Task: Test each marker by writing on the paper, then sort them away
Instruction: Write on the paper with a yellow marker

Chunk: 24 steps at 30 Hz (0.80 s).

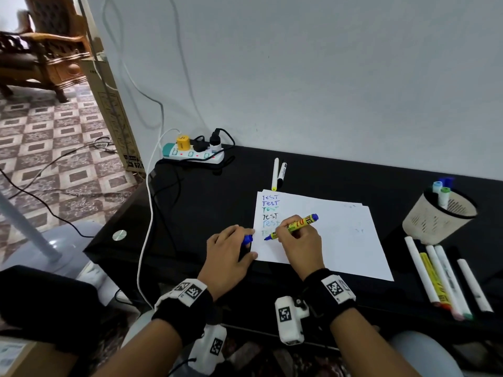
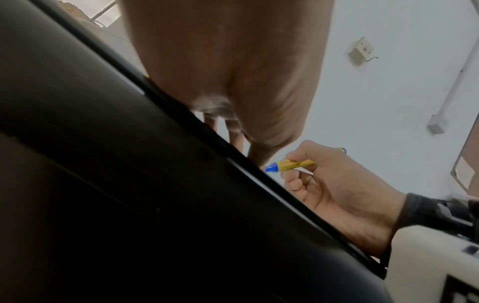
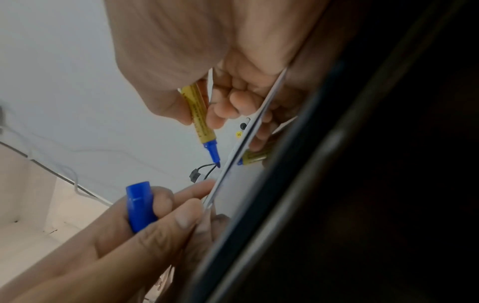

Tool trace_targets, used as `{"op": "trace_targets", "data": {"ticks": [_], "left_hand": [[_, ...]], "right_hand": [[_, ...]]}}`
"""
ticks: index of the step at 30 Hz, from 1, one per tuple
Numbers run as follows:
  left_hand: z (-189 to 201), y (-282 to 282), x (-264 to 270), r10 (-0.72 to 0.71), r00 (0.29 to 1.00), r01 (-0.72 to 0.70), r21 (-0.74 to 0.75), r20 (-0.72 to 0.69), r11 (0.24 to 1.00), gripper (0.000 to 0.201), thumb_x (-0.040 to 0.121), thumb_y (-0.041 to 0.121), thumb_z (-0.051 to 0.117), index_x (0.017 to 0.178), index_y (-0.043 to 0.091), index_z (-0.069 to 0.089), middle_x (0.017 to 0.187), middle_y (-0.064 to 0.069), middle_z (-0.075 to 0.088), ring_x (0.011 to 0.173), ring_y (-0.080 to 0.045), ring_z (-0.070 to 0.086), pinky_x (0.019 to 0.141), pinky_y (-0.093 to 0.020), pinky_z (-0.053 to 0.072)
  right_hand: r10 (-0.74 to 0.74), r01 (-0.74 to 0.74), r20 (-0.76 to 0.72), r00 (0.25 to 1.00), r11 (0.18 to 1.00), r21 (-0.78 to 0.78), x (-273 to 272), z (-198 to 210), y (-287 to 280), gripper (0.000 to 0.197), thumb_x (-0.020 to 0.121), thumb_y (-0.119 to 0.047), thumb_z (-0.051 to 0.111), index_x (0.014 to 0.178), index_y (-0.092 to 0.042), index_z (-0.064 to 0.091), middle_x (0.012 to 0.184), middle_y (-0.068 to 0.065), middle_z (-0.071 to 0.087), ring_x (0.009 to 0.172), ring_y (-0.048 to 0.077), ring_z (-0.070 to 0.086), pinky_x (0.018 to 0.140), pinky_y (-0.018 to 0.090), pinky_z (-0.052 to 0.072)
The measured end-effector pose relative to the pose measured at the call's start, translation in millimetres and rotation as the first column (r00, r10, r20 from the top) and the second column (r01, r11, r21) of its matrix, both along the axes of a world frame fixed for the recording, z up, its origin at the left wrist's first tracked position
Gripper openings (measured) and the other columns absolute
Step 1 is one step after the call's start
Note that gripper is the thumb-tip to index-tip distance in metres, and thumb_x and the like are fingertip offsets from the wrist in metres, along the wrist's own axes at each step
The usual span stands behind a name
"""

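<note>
Nearest the lens, two wrists with black straps and tagged white camera blocks. Left hand palm down at the left edge of the paper, fingertips pressing the sheet, blue cap tucked between the curled fingers. Right hand just beside it, resting on the paper, clasped in a writing grip round the yellow marker: long axis slanted, blue tip down-left touching the sheet below a column of "TEST" words, blue butt end up-right. Beyond the sheet, two markers lying roughly upright in view. Far right, mesh cup holding capped markers, and a row of markers flat on the black table.
</note>
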<state>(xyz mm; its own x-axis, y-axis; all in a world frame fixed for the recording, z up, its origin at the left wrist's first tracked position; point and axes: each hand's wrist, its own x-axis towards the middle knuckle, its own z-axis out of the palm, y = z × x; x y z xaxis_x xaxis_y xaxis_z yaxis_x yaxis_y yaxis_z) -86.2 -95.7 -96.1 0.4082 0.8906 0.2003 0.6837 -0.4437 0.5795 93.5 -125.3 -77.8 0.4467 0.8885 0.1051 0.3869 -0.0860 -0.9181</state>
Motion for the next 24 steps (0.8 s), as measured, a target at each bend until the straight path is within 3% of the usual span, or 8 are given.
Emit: {"op": "trace_targets", "data": {"ticks": [8, 11, 15, 19, 24], "left_hand": [[-7, 1, 0, -0.008, 1.0, 0.009, 0.062, -0.028, 0.998, 0.046, 0.092, 0.039, 0.059, 0.136, 0.034, 0.046, 0.136, 0.012, 0.05, 0.143, -0.008, 0.023, 0.109, -0.029, 0.01], [-7, 1, 0, -0.01, 1.0, 0.012, 0.074, -0.028, 0.997, 0.046, 0.092, 0.038, 0.059, 0.136, 0.033, 0.047, 0.136, 0.012, 0.051, 0.143, -0.008, 0.023, 0.108, -0.028, 0.01], [-7, 0, 0, -0.006, 1.0, 0.008, 0.058, -0.02, 0.998, 0.046, 0.092, 0.038, 0.059, 0.136, 0.033, 0.047, 0.136, 0.012, 0.051, 0.144, -0.008, 0.023, 0.11, -0.029, 0.01], [-10, 2, 0, -0.015, 1.0, 0.016, 0.055, -0.021, 0.998, 0.045, 0.092, 0.04, 0.058, 0.135, 0.034, 0.046, 0.127, 0.016, 0.054, 0.144, -0.006, 0.023, 0.112, -0.032, 0.012], [-12, 4, -1, -0.017, 1.0, 0.017, 0.039, -0.014, 0.999, 0.044, 0.092, 0.04, 0.058, 0.134, 0.035, 0.046, 0.119, 0.015, 0.056, 0.143, -0.005, 0.023, 0.113, -0.033, 0.012]], "right_hand": [[-0.014, 0.013, 0.068, 0.998, 1.0, 0.019, -1, -6, 3, 0.014, 0.088, -0.024, 0.068, 0.075, -0.021, 0.063, 0.066, -0.007, 0.069, 0.068, 0.002, 0.064, 0.061, 0.01, 0.041], [0.004, -0.004, 0.072, 0.997, 1.0, 0.004, -1, -5, 1, 0.013, 0.086, -0.021, 0.068, 0.074, -0.017, 0.064, 0.066, -0.001, 0.069, 0.065, 0.009, 0.063, 0.059, 0.013, 0.043], [-0.014, 0.013, 0.054, 0.998, 1.0, 0.019, -1, -7, 2, 0.016, 0.09, -0.029, 0.069, 0.077, -0.02, 0.065, 0.068, -0.002, 0.072, 0.069, 0.01, 0.069, 0.066, 0.02, 0.051], [-0.014, 0.012, 0.063, 0.998, 1.0, 0.024, -4, -7, 2, 0.015, 0.09, -0.028, 0.07, 0.077, -0.02, 0.065, 0.065, -0.007, 0.07, 0.065, 0.003, 0.065, 0.062, 0.01, 0.044], [-0.108, 0.105, 0.056, 0.993, 0.993, 0.052, -3, -4, -1, 0.017, 0.09, -0.022, 0.068, 0.074, -0.018, 0.061, 0.059, -0.006, 0.064, 0.06, 0.001, 0.06, 0.058, 0.007, 0.041]]}}
